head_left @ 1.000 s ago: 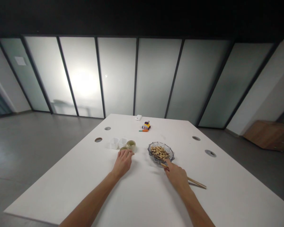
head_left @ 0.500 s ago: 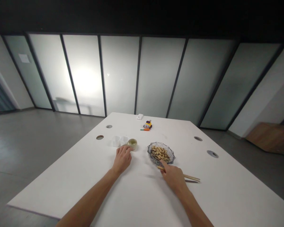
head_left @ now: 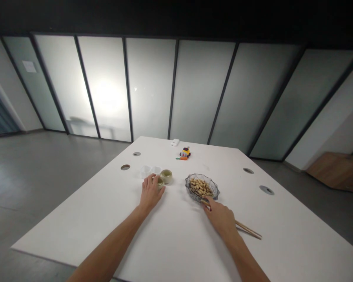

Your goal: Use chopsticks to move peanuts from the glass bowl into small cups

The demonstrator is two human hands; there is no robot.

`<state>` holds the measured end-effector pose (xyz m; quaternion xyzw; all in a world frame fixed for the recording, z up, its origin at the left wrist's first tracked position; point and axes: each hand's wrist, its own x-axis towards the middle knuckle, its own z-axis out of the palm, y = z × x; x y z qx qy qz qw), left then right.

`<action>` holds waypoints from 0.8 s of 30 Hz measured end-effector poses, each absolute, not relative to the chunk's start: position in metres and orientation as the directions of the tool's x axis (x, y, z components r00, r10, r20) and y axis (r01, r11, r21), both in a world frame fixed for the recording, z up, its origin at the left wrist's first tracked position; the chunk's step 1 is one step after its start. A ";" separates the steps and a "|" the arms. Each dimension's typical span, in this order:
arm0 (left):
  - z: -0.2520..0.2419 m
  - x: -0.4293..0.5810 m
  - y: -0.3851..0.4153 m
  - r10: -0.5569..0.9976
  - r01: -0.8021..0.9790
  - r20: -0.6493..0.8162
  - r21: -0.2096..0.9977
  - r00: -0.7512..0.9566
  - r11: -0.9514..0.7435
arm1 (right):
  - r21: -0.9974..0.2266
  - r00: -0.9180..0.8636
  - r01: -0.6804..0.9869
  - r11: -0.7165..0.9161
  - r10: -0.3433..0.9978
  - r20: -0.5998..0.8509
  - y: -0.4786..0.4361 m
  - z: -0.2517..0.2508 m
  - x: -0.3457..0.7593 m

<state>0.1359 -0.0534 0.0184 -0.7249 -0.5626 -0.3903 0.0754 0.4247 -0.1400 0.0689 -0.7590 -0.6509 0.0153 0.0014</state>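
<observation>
My left hand (head_left: 150, 192) has its fingers and thumb around a small pale green cup (head_left: 160, 183), mostly hidden behind the fingers. A second cup of the same kind (head_left: 166, 178) stands just behind it to the right. In my right hand (head_left: 222, 218) is a pair of wooden chopsticks (head_left: 249, 230), their rear ends pointing to the lower right. The chopsticks' front tips, partly covered by the fingers, are at the near rim of a scalloped glass bowl (head_left: 215, 191). Peanuts in their shells (head_left: 200, 187) lie in that bowl.
Clear plastic containers (head_left: 146, 171) stand left of the cups on the white table (head_left: 176, 235). Farther back are a toy car (head_left: 185, 152), an orange carrot-shaped piece (head_left: 183, 158) and a small white device (head_left: 175, 142). Round holes (head_left: 125, 167) pierce the tabletop near both sides.
My left hand has come around the nearer cup, which now shows between thumb and fingers. The chopsticks have swung, their rear ends lower and farther right. The view has shifted slightly.
</observation>
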 end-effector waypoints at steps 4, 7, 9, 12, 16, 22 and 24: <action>0.015 0.134 -0.050 0.735 0.843 0.676 0.358 0.061 -0.400 | -0.029 0.147 0.989 -0.147 0.989 -0.032 -0.141 0.070 0.427; 0.014 0.132 -0.048 0.731 0.835 0.681 0.377 0.045 -0.402 | -0.037 0.126 0.991 -0.127 0.991 -0.034 -0.141 0.068 0.428; 0.014 0.131 -0.046 0.727 0.835 0.686 0.385 0.026 -0.394 | -0.048 0.097 0.994 -0.098 0.995 -0.032 -0.140 0.064 0.428; 0.013 0.130 -0.043 0.728 0.838 0.686 0.395 0.003 -0.376 | -0.051 0.053 0.997 -0.055 0.998 -0.027 -0.137 0.057 0.427; 0.012 0.127 -0.037 0.733 0.838 0.679 0.420 -0.036 -0.348 | -0.012 0.026 1.000 -0.027 0.999 -0.036 -0.135 0.056 0.417; 0.009 0.122 -0.031 0.738 0.819 0.671 0.462 -0.071 -0.341 | 0.024 -0.065 0.998 0.066 0.997 -0.041 -0.135 0.060 0.389; 0.008 0.121 -0.031 0.747 0.812 0.661 0.474 -0.072 -0.342 | 0.022 -0.107 0.994 0.108 0.994 -0.036 -0.134 0.057 0.380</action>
